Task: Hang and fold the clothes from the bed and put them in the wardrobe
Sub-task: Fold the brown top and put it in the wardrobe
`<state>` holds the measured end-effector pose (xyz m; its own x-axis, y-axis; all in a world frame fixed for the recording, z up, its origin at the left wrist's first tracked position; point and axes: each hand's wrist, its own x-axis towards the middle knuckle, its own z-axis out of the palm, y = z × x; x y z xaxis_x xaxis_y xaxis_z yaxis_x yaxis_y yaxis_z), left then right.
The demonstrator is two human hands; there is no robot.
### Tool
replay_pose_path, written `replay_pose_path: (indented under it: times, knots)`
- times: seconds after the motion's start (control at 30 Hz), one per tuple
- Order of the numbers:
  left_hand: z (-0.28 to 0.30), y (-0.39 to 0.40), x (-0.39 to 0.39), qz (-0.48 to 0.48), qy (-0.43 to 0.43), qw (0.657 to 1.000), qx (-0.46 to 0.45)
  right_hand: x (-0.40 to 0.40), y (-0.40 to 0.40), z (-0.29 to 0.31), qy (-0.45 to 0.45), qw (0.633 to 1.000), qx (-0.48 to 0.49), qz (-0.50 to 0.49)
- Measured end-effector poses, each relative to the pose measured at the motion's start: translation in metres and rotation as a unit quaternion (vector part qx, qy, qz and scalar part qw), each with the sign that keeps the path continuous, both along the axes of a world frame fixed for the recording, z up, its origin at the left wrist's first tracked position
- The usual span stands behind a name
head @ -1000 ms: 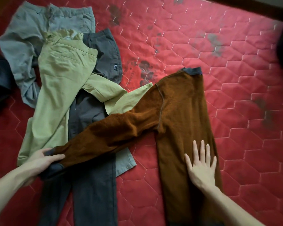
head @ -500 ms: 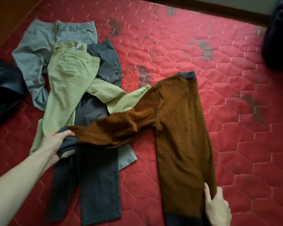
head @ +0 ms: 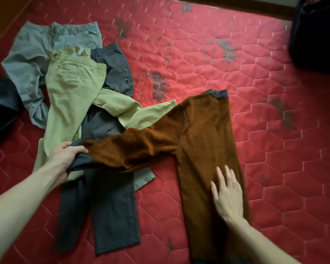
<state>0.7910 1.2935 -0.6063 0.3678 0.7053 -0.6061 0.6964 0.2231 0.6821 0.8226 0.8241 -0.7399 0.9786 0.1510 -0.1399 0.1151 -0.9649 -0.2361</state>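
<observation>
On red bed (head: 208, 54), left hand (head: 65, 159) grips sweater (head: 204, 134) cuff.

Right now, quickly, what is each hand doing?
Left hand: closed, gripping the grey ribbed cuff of the brown fleece sweater.
Right hand: open, flat on the sweater's body.

Dim soft light, dark corners, wide-angle edge bending, slight blur

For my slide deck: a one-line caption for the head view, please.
Left hand grips the brown sweater's cuff; right hand rests flat on its body.
</observation>
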Motion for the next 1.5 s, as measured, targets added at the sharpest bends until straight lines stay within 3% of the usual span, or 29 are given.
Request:
replay_pose_path:
  times: [0.27, 0.5, 0.57, 0.63, 0.77, 0.9, 0.97, 1.03, 1.1, 1.17, 1.23, 1.4, 1.5]
  knots:
    - [0.003, -0.052, 0.044, -0.109, -0.062, 0.992, -0.024, 0.063, 0.035, -0.022, 0.138, 0.979, -0.062, 0.136]
    - [0.019, -0.122, 0.098, -0.213, -0.119, 0.968, -0.064, 0.074, 0.034, -0.024, 0.201, 0.963, -0.078, 0.162]
    - [0.022, -0.143, 0.118, -0.235, -0.126, 0.961, -0.066, 0.079, 0.042, -0.016, 0.201, 0.970, 0.004, 0.139]
    - [0.024, -0.164, 0.138, -0.250, -0.138, 0.956, -0.064, 0.088, 0.057, 0.000, 0.179, 0.964, 0.157, 0.116]
    - [0.036, -0.205, 0.174, -0.306, -0.178, 0.932, -0.078, 0.106, 0.100, 0.053, 0.154, 0.882, 0.441, 0.068]
    - [0.043, -0.228, 0.201, -0.408, -0.193, 0.890, -0.069, 0.126, 0.129, 0.083, 0.027, 0.861, 0.503, -0.070]
    - [0.045, -0.236, 0.214, -0.425, -0.209, 0.875, -0.101, 0.143, 0.133, 0.089, -0.025, 0.824, 0.545, -0.155]
    - [0.040, -0.237, 0.225, -0.416, -0.248, 0.874, -0.046, 0.162, 0.129, 0.095, -0.046, 0.793, 0.572, -0.206]
    - [0.023, -0.226, 0.231, -0.415, -0.244, 0.871, 0.101, 0.183, 0.119, 0.100, -0.056, 0.774, 0.581, -0.247]
    - [-0.003, -0.207, 0.232, -0.453, -0.171, 0.861, 0.153, 0.204, 0.103, 0.101, -0.065, 0.768, 0.573, -0.276]
    - [-0.033, -0.190, 0.228, -0.506, -0.081, 0.848, 0.137, 0.225, 0.081, 0.102, -0.080, 0.758, 0.564, -0.317]
    - [-0.098, -0.181, 0.219, -0.585, 0.042, 0.792, 0.170, 0.268, 0.019, 0.090, -0.084, 0.686, 0.597, -0.407]
    - [-0.121, -0.188, 0.217, -0.614, 0.009, 0.721, 0.320, 0.278, -0.016, 0.069, -0.081, 0.709, 0.558, -0.424]
